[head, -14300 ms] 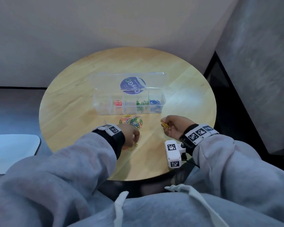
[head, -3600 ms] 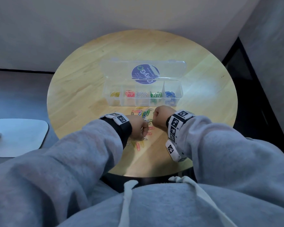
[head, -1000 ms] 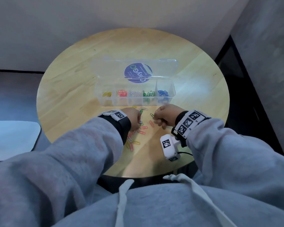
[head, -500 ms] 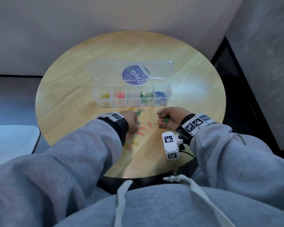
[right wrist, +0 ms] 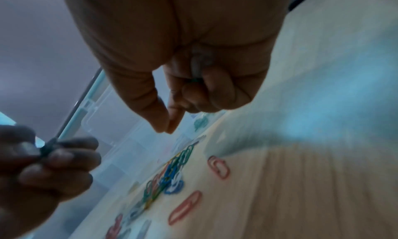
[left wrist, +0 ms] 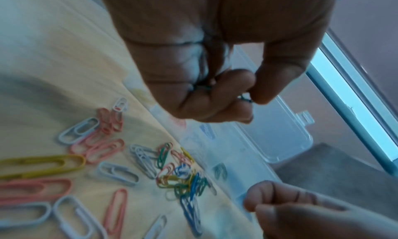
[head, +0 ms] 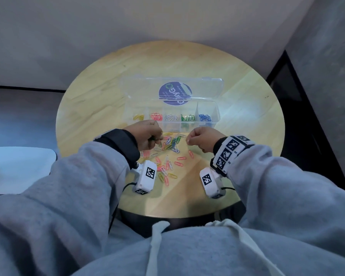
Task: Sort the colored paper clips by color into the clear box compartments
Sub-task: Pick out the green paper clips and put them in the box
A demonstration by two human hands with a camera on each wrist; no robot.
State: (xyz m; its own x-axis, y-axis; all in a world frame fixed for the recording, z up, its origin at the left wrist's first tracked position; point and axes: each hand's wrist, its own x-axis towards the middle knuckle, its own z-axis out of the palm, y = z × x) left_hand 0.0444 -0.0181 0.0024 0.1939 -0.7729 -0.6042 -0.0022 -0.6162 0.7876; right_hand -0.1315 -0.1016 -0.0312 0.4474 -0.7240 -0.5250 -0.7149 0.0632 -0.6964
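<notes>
1. Nearest, at 6 o'clock on the round wooden counter (head: 237,108), loose paper clips (head: 168,166) lie scattered, pink, white and yellow. They are light, thin, stiff wire with a smooth coat, so I judge they slide easily; best is a fingertip pinch across the long sides. Their long axes point in many directions.
2. Above the mixed pile (head: 172,143), the left hand (head: 147,134) has its fingers curled, pinching dark green clips (left wrist: 245,98).
3. The right hand (head: 202,139), at 3 o'clock from the pile, has a narrow grip, thumb against forefinger; something greenish sits in the curled fingers, but I cannot tell surely.
4. Farthest, at 12 o'clock, the clear box (head: 216,110) stands open; its long axis runs from 9 to 3 o'clock, holding yellow, pink, white, green and blue clips.
</notes>
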